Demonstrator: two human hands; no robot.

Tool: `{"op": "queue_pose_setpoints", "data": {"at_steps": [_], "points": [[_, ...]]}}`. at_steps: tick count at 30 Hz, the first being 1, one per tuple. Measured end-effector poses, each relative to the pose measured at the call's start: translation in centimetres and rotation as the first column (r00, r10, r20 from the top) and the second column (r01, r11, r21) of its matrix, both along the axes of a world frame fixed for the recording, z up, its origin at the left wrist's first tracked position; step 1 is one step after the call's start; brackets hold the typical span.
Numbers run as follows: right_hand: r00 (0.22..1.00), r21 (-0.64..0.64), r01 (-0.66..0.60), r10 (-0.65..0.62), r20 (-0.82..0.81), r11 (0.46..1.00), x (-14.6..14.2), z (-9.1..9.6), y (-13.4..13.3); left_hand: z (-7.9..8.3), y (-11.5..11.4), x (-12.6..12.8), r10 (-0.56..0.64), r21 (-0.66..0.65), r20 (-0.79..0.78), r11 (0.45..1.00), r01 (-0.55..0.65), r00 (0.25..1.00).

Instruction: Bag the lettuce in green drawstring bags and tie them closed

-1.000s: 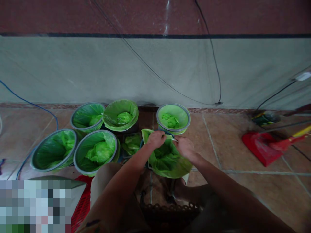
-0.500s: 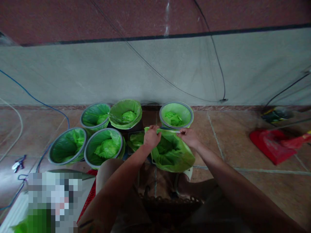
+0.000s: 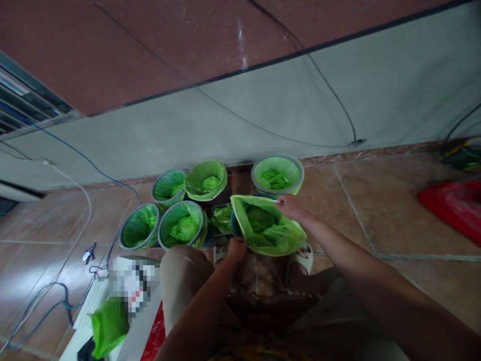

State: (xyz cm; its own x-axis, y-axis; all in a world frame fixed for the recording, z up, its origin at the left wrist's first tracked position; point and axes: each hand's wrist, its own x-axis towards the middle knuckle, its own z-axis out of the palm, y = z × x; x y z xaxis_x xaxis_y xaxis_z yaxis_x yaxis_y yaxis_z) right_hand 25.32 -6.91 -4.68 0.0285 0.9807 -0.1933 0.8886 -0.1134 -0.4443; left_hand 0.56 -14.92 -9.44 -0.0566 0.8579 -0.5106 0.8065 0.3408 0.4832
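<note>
A green plastic bag (image 3: 278,240) hangs over a blue-rimmed bin (image 3: 233,223) between my knees, its mouth spread wide. My right hand (image 3: 291,206) is closed in a pinch on the bag's far edge, at the right. Down at the near left side, my left hand (image 3: 236,249) has its fingers bent against the bag's lower edge; the fingertips are partly hidden. The bag's left corner stands up above the bin, held by neither hand. Beside it, to the left, a smaller container (image 3: 222,219) has a green bag inside.
Several bins lined with green bags stand by the wall, including a grey-rimmed bin (image 3: 278,174) behind and another (image 3: 181,225) at left. A red dustpan (image 3: 454,203) lies right. Blue cable (image 3: 67,305), keys (image 3: 89,254) and a loose green bag (image 3: 108,328) are at left.
My left hand has left the bag's far edge and moved down to its near left side. My right hand still pinches the far edge. The view has tilted and shifted left.
</note>
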Motion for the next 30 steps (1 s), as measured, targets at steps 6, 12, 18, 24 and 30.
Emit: {"op": "queue_pose_setpoints", "data": {"at_steps": [6, 12, 18, 24, 30], "points": [[0.991, 0.152, 0.004, 0.016, -0.131, 0.988, -0.4, 1.8, -0.4, 4.2, 0.2, -2.2, 0.062, 0.074, -0.004, 0.995, -0.062, 0.998], [0.677, 0.334, 0.225, 0.1, -0.729, 0.916, -1.1, 6.0, 0.0, 13.4, 2.9, -2.7, 0.016, 0.45, 0.389, 0.869, -0.206, 0.921], [0.198, 0.052, 0.25, 0.001, -0.98, 0.967, -3.7, 7.3, 0.8, 15.2, 6.3, -0.5, -0.021, 0.282, 0.773, 0.907, -0.313, 0.633], [0.317, 0.008, 0.285, -0.086, -0.945, 0.958, -5.2, 6.5, 1.6, 14.2, 9.8, 0.9, -0.097, 0.33, 0.779, 0.904, -0.273, 0.619], [0.467, 0.015, 0.039, -0.005, -0.884, 0.999, -7.7, 6.1, 0.9, 14.8, 13.2, 3.2, -0.329, 0.496, 0.691, 0.864, -0.091, 0.644]]}}
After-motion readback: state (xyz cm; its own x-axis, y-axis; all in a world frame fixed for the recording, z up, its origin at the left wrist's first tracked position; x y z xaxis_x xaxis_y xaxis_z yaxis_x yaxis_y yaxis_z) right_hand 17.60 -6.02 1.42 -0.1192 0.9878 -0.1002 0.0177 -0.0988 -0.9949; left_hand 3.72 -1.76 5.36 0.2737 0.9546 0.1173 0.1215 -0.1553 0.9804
